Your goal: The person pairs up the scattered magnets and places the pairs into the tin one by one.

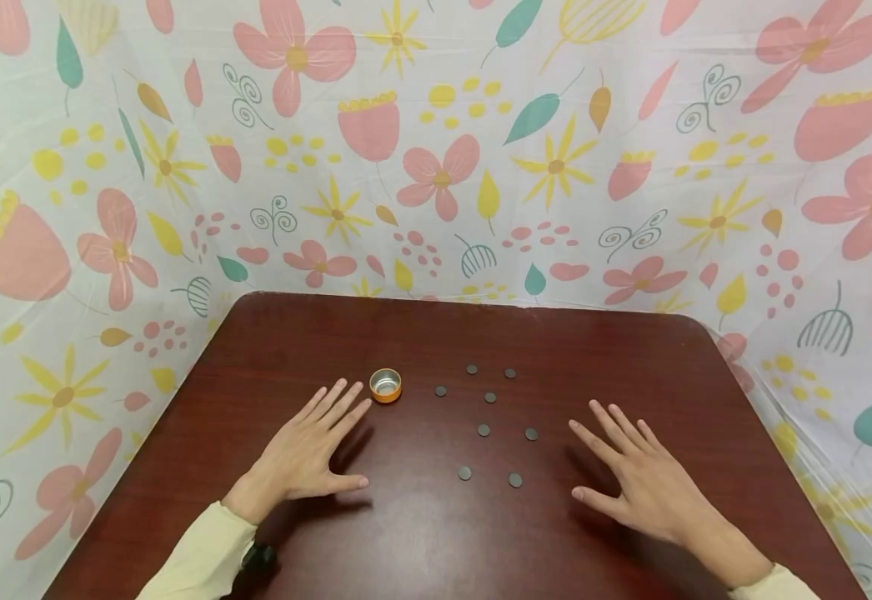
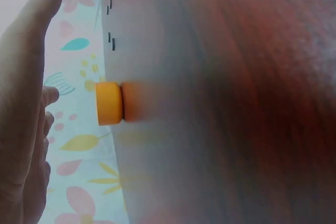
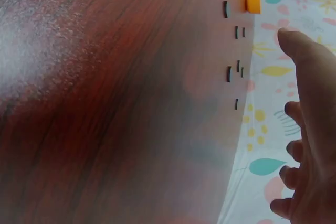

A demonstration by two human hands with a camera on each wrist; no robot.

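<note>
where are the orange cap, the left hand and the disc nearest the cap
cap point(image 1: 386, 385), head view, on its silver inside
left hand point(image 1: 304, 452), head view, on the back of the hand
disc point(image 1: 440, 390), head view, on its flat top

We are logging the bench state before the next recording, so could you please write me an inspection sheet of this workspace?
Surface: dark red-brown table, glossy, wood grain.
Job's things: orange cap, open side up, just beyond the left fingertips; eight small dark discs scattered between the hands.
Clutter: nothing seen.
Hands: left hand and right hand flat on the table, fingers spread, holding nothing.
Cables: nothing seen.
Surroundings: floral patterned sheet behind and on both sides.
</note>
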